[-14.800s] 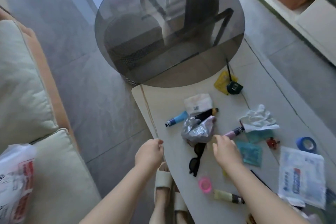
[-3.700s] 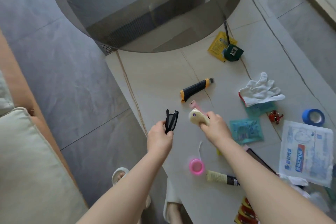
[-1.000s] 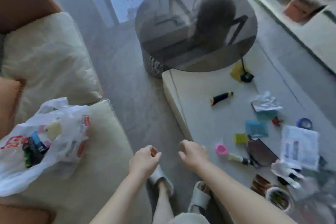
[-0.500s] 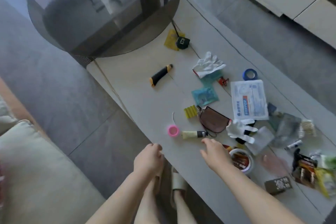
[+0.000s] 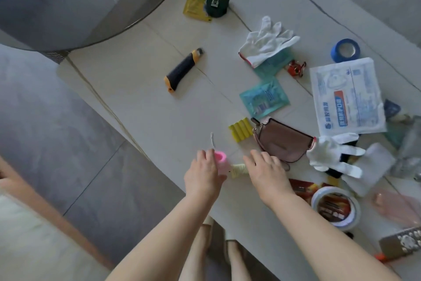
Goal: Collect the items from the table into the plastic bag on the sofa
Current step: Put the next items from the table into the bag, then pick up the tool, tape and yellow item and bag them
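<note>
Curling its fingers round the pink roll (image 5: 220,160), the left hand (image 5: 202,176) grips it.

One head view only (nothing to share with another): it looks steeply down from above the table's (image 5: 145,98) near edge, facing across it, close over both forearms, with floor (image 5: 57,144) along the left and the sofa (image 5: 27,235) at the lower-left corner.

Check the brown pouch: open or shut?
Cannot tell. The brown pouch lies flat on the table, its top edge looks closed, but the zipper is too small to read.
</note>
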A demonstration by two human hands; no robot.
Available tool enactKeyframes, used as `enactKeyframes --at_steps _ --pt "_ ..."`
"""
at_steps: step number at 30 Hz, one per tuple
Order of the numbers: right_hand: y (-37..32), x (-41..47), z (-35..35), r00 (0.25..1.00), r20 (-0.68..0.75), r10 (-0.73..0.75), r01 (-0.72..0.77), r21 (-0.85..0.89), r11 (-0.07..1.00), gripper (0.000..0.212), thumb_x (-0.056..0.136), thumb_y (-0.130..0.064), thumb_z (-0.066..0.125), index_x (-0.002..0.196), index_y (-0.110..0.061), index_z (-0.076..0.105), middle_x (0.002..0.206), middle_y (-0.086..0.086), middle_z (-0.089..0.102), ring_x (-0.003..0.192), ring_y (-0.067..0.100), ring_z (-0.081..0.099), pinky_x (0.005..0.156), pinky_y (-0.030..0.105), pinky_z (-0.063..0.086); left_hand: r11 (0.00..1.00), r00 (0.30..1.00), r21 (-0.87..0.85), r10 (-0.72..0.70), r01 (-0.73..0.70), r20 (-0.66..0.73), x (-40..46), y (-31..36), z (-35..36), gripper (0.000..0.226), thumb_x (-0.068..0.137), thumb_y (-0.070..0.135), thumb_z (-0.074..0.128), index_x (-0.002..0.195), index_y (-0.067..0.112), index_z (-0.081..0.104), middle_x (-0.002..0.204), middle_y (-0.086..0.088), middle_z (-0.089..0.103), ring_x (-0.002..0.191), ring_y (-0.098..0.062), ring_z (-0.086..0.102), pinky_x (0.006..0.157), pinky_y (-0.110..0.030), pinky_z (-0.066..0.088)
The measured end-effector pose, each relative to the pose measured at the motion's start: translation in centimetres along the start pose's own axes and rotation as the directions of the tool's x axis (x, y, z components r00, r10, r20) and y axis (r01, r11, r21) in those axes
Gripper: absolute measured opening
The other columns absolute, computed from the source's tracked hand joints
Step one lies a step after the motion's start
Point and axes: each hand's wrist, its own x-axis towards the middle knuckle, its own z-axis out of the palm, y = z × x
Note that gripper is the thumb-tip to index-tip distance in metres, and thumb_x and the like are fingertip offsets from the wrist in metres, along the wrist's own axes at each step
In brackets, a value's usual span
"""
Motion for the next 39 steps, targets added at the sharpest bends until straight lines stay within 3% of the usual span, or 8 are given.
enactKeyframes --at_steps 3,5,9,16,19,24,34,39 --pt "-0.3 0.7 0.7 1.000 -0.004 0.021 -0.021 -0.073 0.997 0.067 0.020 -0.010 0.089 0.082 -0.016 0.065 0.073 0.005 0.060 0.067 0.025 0.061 0.056 0.035 0.049 1.000 1.000 0.025 -0.003 0.003 -0.030 0.8 -0.2 0.4 0.039 0.093 0.041 0.051 0.126 0.024 0.040 0.121 0.002 0.052 0.110 -0.022 0.055 0.070 -0.032 0.042" --pt "-0.1 0.8 0.2 0.998 -0.060 0.014 -0.015 -0.024 1.000 0.051 0.024 -0.013 0.089 0.068 -0.016 0.062 0.063 0.004 0.056 0.054 0.023 0.059 0.045 0.032 0.047 0.998 0.999 0.063 0.018 -0.016 -0.042 0.9 -0.3 0.0 0.029 0.098 0.041 0.038 0.119 0.022 0.045 0.116 0.000 0.056 0.104 -0.024 0.057 0.067 -0.032 0.041" --pt "0.4 0.5 -2.7 0.994 0.029 0.102 -0.104 0.086 0.991 0.030 0.082 -0.024 0.063 0.105 -0.013 0.048 0.108 0.008 0.050 0.092 0.028 0.063 0.065 0.036 0.048 0.999 0.999 -0.029 -0.036 0.036 -0.006 1.0 -0.9 -1.5 0.022 0.097 0.026 0.036 0.111 0.015 0.050 0.113 -0.003 0.054 0.099 -0.025 0.056 0.069 -0.031 0.041" --pt "1.1 4.6 -6.9 1.000 -0.012 0.005 -0.004 0.068 0.998 0.065 0.087 -0.004 0.056 0.142 -0.018 0.024 0.158 0.001 0.008 0.104 0.027 0.061 0.066 0.034 0.046 0.900 0.970 -0.369 -0.245 0.232 0.014 2.2 -1.7 -4.8 0.010 0.094 0.021 0.040 0.102 0.018 0.045 0.096 0.005 0.055 0.082 -0.023 0.051 0.066 -0.031 0.034" --pt "0.6 6.5 -7.8 0.998 0.028 -0.051 0.052 -0.016 0.999 0.080 0.086 0.007 0.050 0.150 -0.018 0.009 0.160 0.004 0.001 0.116 0.026 0.053 0.083 0.040 0.048 0.900 0.962 -0.355 -0.274 0.254 -0.005 3.9 -1.5 -6.1 0.016 0.093 0.028 0.042 0.097 0.013 0.042 0.086 -0.001 0.054 0.075 -0.025 0.050 0.060 -0.032 0.033" --pt "-0.2 7.6 -8.4 0.997 0.044 -0.061 0.065 -0.091 0.994 0.079 0.084 0.004 0.056 0.147 -0.011 0.013 0.135 0.009 0.038 0.118 0.026 0.051 0.084 0.042 0.048 0.881 0.949 -0.397 -0.309 0.258 -0.070 7.7 -0.9 -9.3 0.030 0.092 0.036 0.045 0.105 0.010 0.043 0.081 -0.002 0.052 0.069 -0.022 0.049 0.055 -0.030 0.032" --pt "-0.1 10.0 -9.2 0.997 0.077 0.016 -0.013 -0.033 0.999 0.037 0.091 -0.005 0.053 0.125 -0.009 0.042 0.124 0.009 0.044 0.114 0.026 0.050 0.079 0.038 0.051 0.976 0.944 -0.193 -0.153 0.098 -0.293 17.4 0.0 -15.9 0.036 0.094 0.040 0.049 0.126 0.024 0.049 0.129 -0.010 0.045 0.119 -0.031 0.040 0.093 -0.039 0.038" --pt "-0.6 10.6 -8.9 0.996 0.051 0.071 -0.072 0.012 0.997 0.034 0.092 -0.018 0.056 0.123 -0.010 0.043 0.123 0.008 0.043 0.116 0.025 0.050 0.079 0.039 0.051 0.964 0.955 -0.258 -0.140 0.071 -0.263 18.6 0.0 -15.5 0.061 0.094 0.011 0.050 0.147 0.026 0.026 0.141 -0.010 0.041 0.131 -0.028 0.032 0.100 -0.041 0.037"
